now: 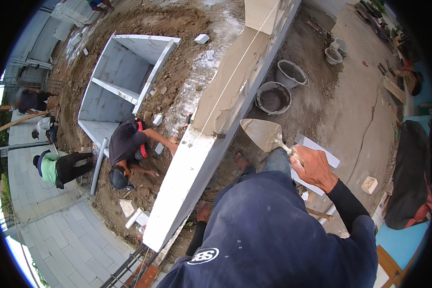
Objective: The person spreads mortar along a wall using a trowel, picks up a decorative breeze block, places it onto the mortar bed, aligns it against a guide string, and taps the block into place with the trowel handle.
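Observation:
My right hand (315, 169) is closed around the handle of a pointed trowel (263, 134), whose blade is coated in grey mortar and held right of the wall. The white block wall (180, 180) runs up the middle with a bare top at its near end. Further along, wet mortar (235, 79) covers the top, and a taut string (235, 67) stretches above it. My left hand (204, 211) hangs low beside the wall's near side, partly hidden by my shirt; its fingers are too small and dim to read.
Across the wall a crouching co-worker (129, 144) reaches toward it with one hand. Behind them stands a white block-lined pit (117, 57). Two mortar buckets (273, 98) (291, 73) stand right of the wall. Rebar (122, 269) sticks out at the lower left. More people (65, 168) stand at the far left.

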### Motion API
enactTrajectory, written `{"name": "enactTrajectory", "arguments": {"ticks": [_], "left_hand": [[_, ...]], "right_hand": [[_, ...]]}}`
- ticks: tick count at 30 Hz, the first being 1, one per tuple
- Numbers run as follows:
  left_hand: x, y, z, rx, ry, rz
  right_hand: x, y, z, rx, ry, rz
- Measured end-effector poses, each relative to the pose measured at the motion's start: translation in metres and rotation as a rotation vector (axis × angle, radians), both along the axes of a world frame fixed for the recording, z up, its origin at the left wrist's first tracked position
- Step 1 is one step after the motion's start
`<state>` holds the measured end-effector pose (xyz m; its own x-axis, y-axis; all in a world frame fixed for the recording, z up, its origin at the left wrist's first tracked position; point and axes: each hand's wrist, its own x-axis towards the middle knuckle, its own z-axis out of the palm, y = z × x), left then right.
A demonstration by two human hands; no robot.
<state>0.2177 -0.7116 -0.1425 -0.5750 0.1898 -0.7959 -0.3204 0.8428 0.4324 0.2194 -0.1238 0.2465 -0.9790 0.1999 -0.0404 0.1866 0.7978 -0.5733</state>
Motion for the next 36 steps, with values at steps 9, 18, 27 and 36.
{"name": "enactTrajectory", "arguments": {"ticks": [9, 18, 27, 36], "left_hand": [[-0.031, 0.031, 0.063, -0.110, 0.054, 0.183], [0.006, 0.003, 0.006, -0.125, 0.191, -0.238], [0.010, 0.057, -0.014, -0.066, 0.281, -0.268], [0.036, 0.091, -0.037, 0.139, -0.115, 0.799]], "right_hand": [[-0.115, -0.073, -0.130, 0.102, 0.361, -0.148], [-0.006, 0.000, -0.126, 0.107, 0.153, -0.039], [-0.044, 0.004, 0.028, -0.574, -0.356, -0.085], [-0.074, -0.061, 0.012, -0.249, -0.201, 0.057]]}}
